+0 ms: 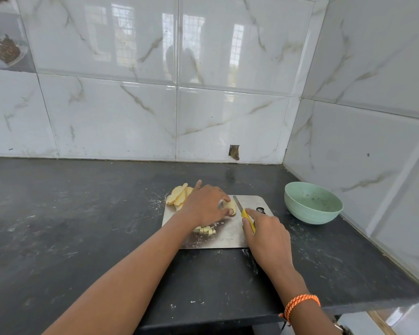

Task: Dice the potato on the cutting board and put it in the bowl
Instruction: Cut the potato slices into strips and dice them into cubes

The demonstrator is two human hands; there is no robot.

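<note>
Mid-frame, the left hand point(205, 205) grips the potato point(230, 207) to steady it on the board point(230, 234); the right hand point(267, 234) grips the knife point(244, 212) beside it, ready to slice.

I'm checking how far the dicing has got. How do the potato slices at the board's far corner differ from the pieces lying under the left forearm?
The potato slices are long, flat and overlapping, partly off the cutting board; the diced pieces are small cubes, lying on the board. The slices sit beyond the left hand, the cubes nearer the person. Both are pale yellow; neither is in the bowl.
</note>
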